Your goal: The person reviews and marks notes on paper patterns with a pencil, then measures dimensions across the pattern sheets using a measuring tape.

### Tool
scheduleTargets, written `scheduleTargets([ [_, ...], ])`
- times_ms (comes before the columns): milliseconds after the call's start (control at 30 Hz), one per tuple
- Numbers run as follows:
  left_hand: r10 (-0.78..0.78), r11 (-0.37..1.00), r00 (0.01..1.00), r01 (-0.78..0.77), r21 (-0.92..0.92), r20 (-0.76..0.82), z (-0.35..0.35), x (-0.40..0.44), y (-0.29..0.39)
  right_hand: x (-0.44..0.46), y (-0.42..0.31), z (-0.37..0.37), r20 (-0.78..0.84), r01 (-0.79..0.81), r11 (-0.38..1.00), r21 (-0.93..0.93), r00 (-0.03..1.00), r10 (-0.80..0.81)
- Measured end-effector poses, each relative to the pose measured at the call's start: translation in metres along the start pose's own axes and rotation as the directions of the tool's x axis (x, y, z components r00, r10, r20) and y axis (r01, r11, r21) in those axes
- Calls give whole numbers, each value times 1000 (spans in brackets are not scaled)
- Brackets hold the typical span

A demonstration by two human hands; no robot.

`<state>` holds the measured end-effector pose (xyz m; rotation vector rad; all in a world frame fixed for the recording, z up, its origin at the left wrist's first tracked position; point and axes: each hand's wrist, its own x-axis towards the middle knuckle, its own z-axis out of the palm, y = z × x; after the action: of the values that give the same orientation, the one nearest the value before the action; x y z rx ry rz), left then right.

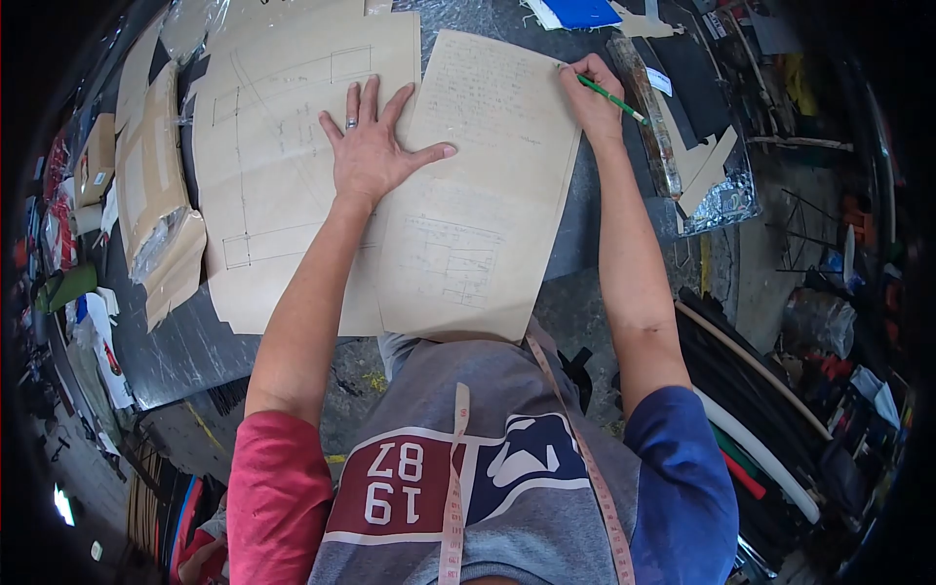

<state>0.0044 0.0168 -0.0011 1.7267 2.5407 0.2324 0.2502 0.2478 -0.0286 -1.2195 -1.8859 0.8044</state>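
My right hand (597, 102) is closed around a green pencil (614, 99). Its tip end is by the upper right corner of a brown paper sheet (478, 185) that carries handwritten lines and a small ruled drawing. My left hand (375, 146) lies flat with fingers spread, a ring on one finger. Most of it rests on a larger brown paper sheet (283, 185) with drawn pattern outlines, and the thumb reaches over the written sheet. The two sheets lie side by side, the written one overlapping the larger one.
A dark table (175, 361) bears the papers. At its left lies a folded cardboard piece (156, 185); at its right, a worn long bar (645, 117) and dark scraps. Blue material (580, 12) sits at the back. A tape measure (454, 487) hangs from my neck. Rolls (760, 448) stand lower right.
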Motion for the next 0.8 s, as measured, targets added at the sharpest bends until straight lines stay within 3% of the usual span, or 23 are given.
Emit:
scheduleTargets([
  [67,1,1000,1000,-1,-2,4,0,0,-1,0,7,-1,18,4,1000,-16,1000,-3],
  [167,-2,1000,1000,2,-8,12,-1,3,0,7,16,-6,-3,-49,939,342,999,53],
  [433,-5,1000,1000,5,-4,26,-8,0,1,3,-3,-15,-67,-136,780,611,972,223],
  [800,-17,1000,998,18,-14,57,-9,1,3,5,3,-10,-89,-108,772,627,974,208],
])
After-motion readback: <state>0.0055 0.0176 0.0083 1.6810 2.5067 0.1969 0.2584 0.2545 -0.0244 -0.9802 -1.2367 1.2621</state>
